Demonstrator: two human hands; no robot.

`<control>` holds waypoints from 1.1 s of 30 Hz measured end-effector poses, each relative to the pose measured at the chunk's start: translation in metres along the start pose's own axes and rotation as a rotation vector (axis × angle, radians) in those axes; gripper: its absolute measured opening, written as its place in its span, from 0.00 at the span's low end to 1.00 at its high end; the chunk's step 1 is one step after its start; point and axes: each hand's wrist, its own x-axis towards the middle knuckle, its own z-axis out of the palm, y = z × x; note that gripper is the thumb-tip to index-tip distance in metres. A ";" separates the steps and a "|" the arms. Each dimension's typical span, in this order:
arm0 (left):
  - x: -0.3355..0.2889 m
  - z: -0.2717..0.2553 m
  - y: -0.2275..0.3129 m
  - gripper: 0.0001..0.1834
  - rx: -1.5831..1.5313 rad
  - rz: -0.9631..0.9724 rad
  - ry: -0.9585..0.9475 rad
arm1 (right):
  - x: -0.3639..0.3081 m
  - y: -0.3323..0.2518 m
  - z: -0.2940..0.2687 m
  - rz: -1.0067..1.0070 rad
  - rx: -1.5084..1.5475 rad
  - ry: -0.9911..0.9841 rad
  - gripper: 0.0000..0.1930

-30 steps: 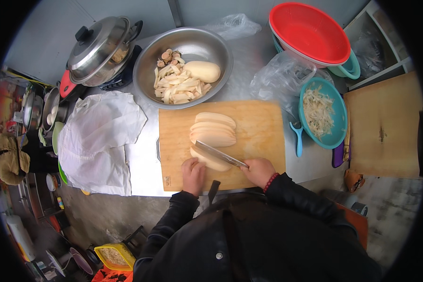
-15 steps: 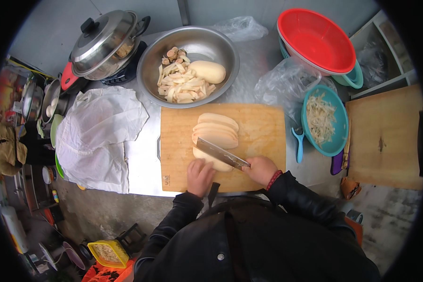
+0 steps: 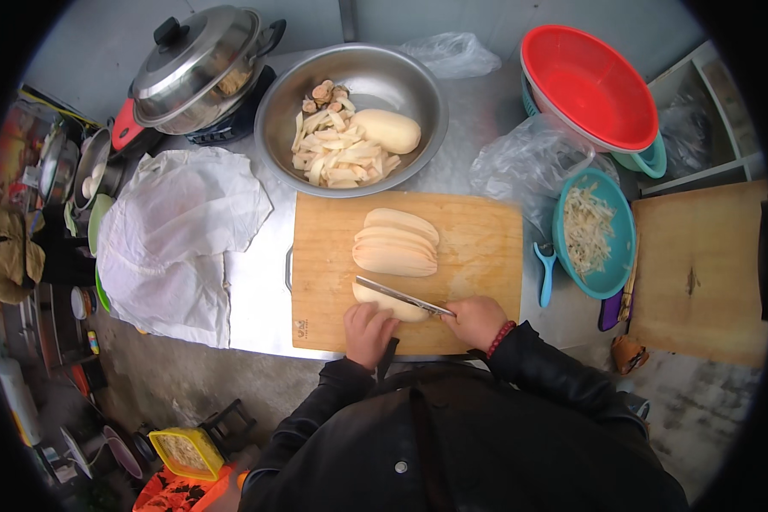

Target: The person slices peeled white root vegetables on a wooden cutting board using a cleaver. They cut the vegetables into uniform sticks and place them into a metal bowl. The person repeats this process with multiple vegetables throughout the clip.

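A pale peeled root, which looks like lotus root (image 3: 405, 311), lies at the near part of the wooden cutting board (image 3: 478, 256). My left hand (image 3: 369, 334) presses it down with bent fingers at its near left side. My right hand (image 3: 480, 322) grips the handle of a kitchen knife (image 3: 399, 293). The blade stands almost on edge along the root's far side. Just beyond it, several long slices (image 3: 397, 243) overlap in a stack. A steel basin (image 3: 269, 141) behind the board holds a whole peeled root (image 3: 386, 130), cut strips (image 3: 337, 154) and brownish end pieces.
Left of the board, a white cloth (image 3: 179, 230) covers something; a lidded steel pot (image 3: 198, 64) stands behind. To the right are a blue peeler (image 3: 546, 275), a teal bowl (image 3: 627, 226) of shreds, plastic bags (image 3: 520, 162), a red basin (image 3: 589, 85) and another wooden board (image 3: 700, 273).
The knife has turned from lying tilted across the root to nearly upright, a bit closer to me. A gap now shows between the slice stack and the root. My left hand keeps its hold.
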 end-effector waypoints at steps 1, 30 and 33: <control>-0.001 0.000 -0.001 0.19 0.001 0.003 0.009 | -0.001 -0.001 0.002 -0.001 0.006 0.008 0.12; -0.006 0.003 -0.009 0.23 0.019 0.074 0.042 | -0.033 -0.039 -0.023 -0.148 0.038 0.146 0.07; -0.009 0.005 -0.011 0.24 0.067 0.107 0.067 | -0.034 -0.038 -0.023 -0.128 0.014 0.120 0.07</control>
